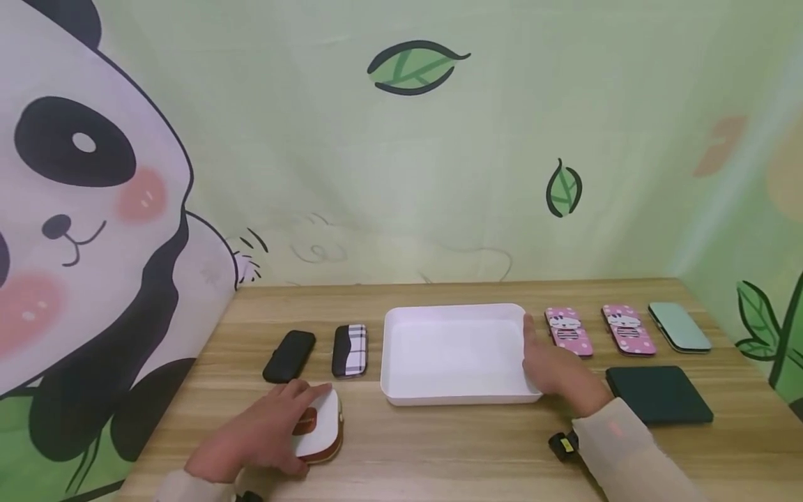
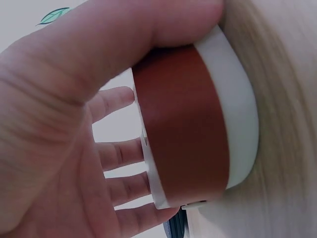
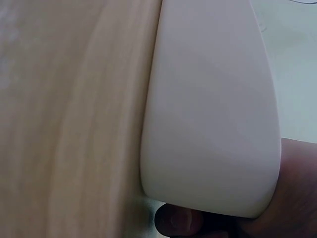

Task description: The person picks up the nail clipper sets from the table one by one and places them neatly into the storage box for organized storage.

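Observation:
My left hand (image 1: 270, 425) grips a small rounded case (image 1: 326, 427) with a white top and a reddish-brown band, at the table's near left. In the left wrist view, the thumb lies along the near side of the case (image 2: 181, 124) and the fingers reach its far edge. At the tray's right side, my right hand (image 1: 561, 369) holds the wall of a shallow white tray (image 1: 464, 400). The right wrist view shows the tray's outer wall (image 3: 213, 109) close up, with a fingertip past its corner; the remaining fingers are mostly hidden.
Behind the left hand lie a black case (image 1: 290, 355) and a black-and-plaid case (image 1: 349, 351). Right of the tray are two pink cartoon cases (image 1: 569, 333) (image 1: 629, 331), a mint case (image 1: 680, 326) and a dark flat case (image 1: 659, 395). A printed cloth backdrop (image 1: 282, 139) borders the table.

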Demonstrator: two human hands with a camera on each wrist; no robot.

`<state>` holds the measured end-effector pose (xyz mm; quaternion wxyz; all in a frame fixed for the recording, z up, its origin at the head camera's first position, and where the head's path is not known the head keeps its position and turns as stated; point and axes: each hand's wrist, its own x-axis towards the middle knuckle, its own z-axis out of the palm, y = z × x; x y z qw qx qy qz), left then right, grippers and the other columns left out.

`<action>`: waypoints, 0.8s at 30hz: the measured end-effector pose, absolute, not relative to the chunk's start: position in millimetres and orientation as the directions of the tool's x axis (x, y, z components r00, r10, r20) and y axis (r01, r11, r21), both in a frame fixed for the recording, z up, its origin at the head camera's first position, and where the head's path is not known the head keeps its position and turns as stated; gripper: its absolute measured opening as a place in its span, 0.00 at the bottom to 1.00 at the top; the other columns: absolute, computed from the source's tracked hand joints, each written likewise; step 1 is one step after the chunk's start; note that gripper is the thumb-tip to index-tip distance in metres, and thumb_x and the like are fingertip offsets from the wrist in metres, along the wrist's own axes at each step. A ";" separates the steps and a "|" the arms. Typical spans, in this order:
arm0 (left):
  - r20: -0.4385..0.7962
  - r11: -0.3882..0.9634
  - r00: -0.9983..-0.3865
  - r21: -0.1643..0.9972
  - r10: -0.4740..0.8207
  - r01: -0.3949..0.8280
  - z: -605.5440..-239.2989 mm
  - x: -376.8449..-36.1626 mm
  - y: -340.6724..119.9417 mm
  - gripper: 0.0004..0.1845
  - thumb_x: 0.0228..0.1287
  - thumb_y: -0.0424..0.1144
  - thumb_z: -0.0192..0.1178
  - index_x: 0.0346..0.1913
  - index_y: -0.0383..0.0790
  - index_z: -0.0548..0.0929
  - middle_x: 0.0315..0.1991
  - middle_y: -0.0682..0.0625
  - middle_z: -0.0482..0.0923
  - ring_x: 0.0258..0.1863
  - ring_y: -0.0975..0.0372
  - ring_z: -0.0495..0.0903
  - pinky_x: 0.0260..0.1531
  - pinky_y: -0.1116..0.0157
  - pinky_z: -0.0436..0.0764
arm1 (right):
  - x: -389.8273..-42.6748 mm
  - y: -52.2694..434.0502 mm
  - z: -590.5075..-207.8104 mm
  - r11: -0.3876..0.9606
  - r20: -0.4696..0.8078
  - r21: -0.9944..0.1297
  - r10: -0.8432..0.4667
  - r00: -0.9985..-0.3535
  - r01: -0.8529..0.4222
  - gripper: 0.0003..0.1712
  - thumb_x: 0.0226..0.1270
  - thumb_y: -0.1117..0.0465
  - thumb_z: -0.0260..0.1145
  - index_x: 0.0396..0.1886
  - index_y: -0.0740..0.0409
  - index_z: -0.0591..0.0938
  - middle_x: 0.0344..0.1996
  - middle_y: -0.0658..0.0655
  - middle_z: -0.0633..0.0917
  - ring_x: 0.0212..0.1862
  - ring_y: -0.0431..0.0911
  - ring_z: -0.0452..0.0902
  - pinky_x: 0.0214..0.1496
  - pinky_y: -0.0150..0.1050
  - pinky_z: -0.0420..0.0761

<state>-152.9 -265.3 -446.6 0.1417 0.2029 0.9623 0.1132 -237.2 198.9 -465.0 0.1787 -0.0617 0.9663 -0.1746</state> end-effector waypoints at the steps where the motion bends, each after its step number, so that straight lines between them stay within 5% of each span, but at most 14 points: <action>1: -0.232 0.893 -0.877 0.274 0.421 0.357 -445.7 -153.1 -264.8 0.63 0.27 0.55 0.85 0.74 0.50 0.65 0.63 0.43 0.69 0.59 0.49 0.70 0.58 0.47 0.74 | -237.0 198.8 -464.9 0.931 -0.324 -0.360 -0.181 -0.928 -0.056 0.45 0.79 0.58 0.44 0.79 0.62 0.27 0.31 0.58 0.82 0.19 0.48 0.69 0.22 0.39 0.70; 8: -0.228 0.894 -0.874 0.248 0.428 0.373 -443.7 -158.0 -262.9 0.60 0.28 0.54 0.84 0.73 0.53 0.67 0.62 0.44 0.70 0.56 0.51 0.71 0.56 0.48 0.76 | -234.9 198.5 -463.5 0.928 -0.310 -0.367 -0.187 -0.932 -0.065 0.44 0.79 0.59 0.44 0.79 0.62 0.28 0.34 0.59 0.82 0.20 0.48 0.69 0.22 0.39 0.70; 16: -0.127 0.873 -0.871 0.195 0.475 0.448 -430.9 -167.1 -254.9 0.59 0.32 0.56 0.82 0.74 0.54 0.66 0.63 0.42 0.70 0.58 0.49 0.71 0.53 0.48 0.78 | -233.9 200.4 -461.9 0.927 -0.316 -0.371 -0.180 -0.932 -0.053 0.44 0.79 0.58 0.43 0.79 0.62 0.27 0.23 0.56 0.77 0.19 0.47 0.68 0.22 0.38 0.70; 24: -0.120 0.884 -0.887 0.212 0.446 0.416 -421.6 -173.9 -246.8 0.58 0.34 0.58 0.82 0.75 0.57 0.65 0.67 0.45 0.68 0.62 0.51 0.69 0.54 0.52 0.78 | -237.6 201.5 -465.5 0.930 -0.317 -0.362 -0.185 -0.930 -0.062 0.45 0.79 0.57 0.44 0.79 0.62 0.27 0.27 0.56 0.79 0.20 0.48 0.70 0.23 0.39 0.71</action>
